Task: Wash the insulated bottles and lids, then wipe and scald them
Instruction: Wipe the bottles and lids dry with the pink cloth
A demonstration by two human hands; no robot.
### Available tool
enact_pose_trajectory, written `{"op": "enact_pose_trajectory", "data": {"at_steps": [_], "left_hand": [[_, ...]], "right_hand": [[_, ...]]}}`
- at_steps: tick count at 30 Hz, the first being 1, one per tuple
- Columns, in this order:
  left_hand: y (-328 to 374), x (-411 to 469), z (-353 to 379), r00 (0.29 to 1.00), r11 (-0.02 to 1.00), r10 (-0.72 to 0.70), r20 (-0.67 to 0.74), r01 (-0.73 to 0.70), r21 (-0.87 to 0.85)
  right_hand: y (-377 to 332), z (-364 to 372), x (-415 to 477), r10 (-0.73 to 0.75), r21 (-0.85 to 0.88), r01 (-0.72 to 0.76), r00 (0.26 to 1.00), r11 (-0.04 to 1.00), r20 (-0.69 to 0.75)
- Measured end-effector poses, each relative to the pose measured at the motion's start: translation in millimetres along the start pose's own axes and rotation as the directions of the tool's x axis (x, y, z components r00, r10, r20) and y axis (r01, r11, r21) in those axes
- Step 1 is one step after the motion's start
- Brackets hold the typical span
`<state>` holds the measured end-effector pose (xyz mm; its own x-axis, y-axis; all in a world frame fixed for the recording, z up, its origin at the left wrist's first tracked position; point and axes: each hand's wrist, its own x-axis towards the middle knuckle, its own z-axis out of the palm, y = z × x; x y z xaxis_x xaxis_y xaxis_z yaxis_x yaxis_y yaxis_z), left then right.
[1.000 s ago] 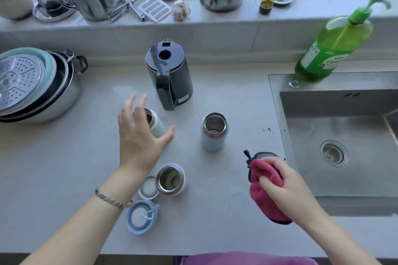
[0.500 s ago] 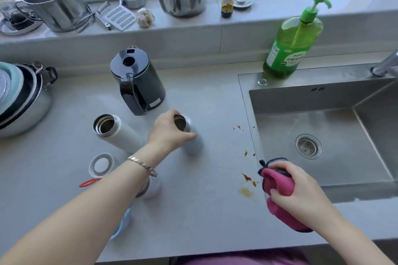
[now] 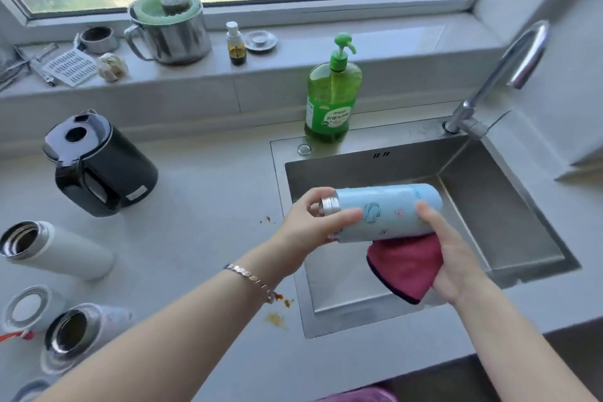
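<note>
- Blue bottle [image 3: 388, 209]: held off the table, lying roughly level above the sink [image 3: 456, 179]; bare steel neck to the left, base to the right; no lid on it.
- Left hand [image 3: 313, 222]: fingers and thumb curled round the neck end of the blue bottle; firm grip; a bracelet [image 3: 251, 277] on the wrist.
- Right hand [image 3: 453, 258]: cupped under the base end of the blue bottle, holding a pink cloth [image 3: 404, 264] against its underside; thumb lying up over the bottle's side; the cloth hangs partly below the palm.
- White bottle [image 3: 55, 248]: on the table [image 3: 212, 173] at the far left; mouth open; well apart from the sink.
- Second open bottle [image 3: 71, 333]: nearer the front edge, partly behind the left forearm; a round lid [image 3: 27, 307] just beside it.
- Black kettle [image 3: 101, 166]: on the table behind the white bottle; lid shut.
- Brown stains [image 3: 277, 316]: on the table by the sink's left rim.
- Green soap bottle [image 3: 331, 98]: upright on the sink's back ledge; tap [image 3: 509, 68] at the back right corner; no water seen running.
- Windowsill [image 3: 359, 42]: carries a steel mug [image 3: 169, 33] and small items.
</note>
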<state>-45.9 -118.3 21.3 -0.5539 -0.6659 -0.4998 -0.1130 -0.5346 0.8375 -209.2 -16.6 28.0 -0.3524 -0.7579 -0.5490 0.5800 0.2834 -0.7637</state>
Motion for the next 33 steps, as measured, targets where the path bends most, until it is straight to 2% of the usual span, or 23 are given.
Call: {"op": "enact_pose_trajectory", "data": {"at_steps": [3,5,7,10,14,22,24,29,31,33], "left_hand": [[-8,14,6,0.997,0.989,-0.038,0.062,0.029,0.143],[-12,19,5,0.998,0.96,-0.07,0.008,0.065,0.274],[-14,19,2,0.992,0.924,-0.091,-0.091,0.118,0.364],[-20,12,-11,0.976,0.911,-0.096,-0.197,0.166,0.377],[-35,0,-34,0.953,0.911,-0.16,-0.257,0.243,0.333],[-52,-24,-61,0.928,0.914,-0.196,-0.317,0.29,0.284],[-52,-30,-63,0.928,0.912,-0.198,-0.317,0.292,0.286],[-53,-45,-68,0.927,0.922,-0.203,-0.316,0.289,0.258],[-53,-50,-69,0.923,0.935,-0.209,-0.323,0.285,0.209],[-50,-54,-65,0.923,0.954,-0.223,-0.314,0.273,0.125]], "right_hand": [[-19,-8,10,-0.103,-0.091,0.098,0.993,0.991,-0.053],[-32,-10,20,-0.237,-0.301,0.205,0.969,0.931,-0.072],[-42,-9,32,-0.346,-0.576,0.24,0.935,0.781,-0.08],[-50,-5,47,-0.363,-0.79,0.197,0.931,0.581,-0.035],[-48,4,57,-0.349,-0.911,0.194,0.935,0.363,0.06],[-37,13,52,-0.411,-0.953,0.212,0.905,0.218,0.107],[-35,13,47,-0.448,-0.954,0.219,0.888,0.204,0.108],[-21,15,33,-0.436,-0.934,0.218,0.897,0.284,0.076],[-15,20,25,-0.419,-0.887,0.246,0.905,0.39,0.067],[-8,29,15,-0.352,-0.769,0.287,0.932,0.571,0.087]]}}
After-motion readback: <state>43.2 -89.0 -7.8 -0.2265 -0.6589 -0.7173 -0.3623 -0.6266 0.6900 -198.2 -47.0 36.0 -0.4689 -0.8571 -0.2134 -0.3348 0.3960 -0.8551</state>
